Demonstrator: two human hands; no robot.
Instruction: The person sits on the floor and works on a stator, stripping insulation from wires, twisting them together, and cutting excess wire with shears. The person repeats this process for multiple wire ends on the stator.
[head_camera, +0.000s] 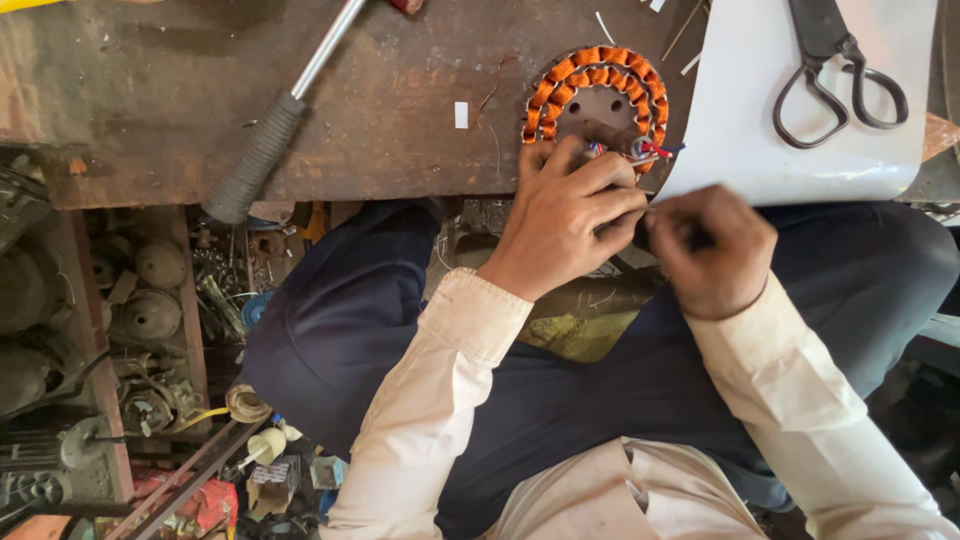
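Seen from above: left hand (568, 215) spread over a round stator with orange copper windings (598, 85), lying at the near edge of a worn wooden bench (400, 110). Right hand (708, 250) closed just beside, fingertips pinching something too small to tell. Nearby on the bench: white sheet (760, 150), black scissors (835, 65), hammer (275, 125).

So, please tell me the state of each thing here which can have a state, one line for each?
Stator: flat at the bench edge, copper coils wound.
Scissors: lying on the white sheet, untouched; blades cut off by the frame.
Hammer: lying on the bench, untouched.
White sheet: near edge curling up.
Left hand: resting on the stator.
Right hand: closed; contents hidden.
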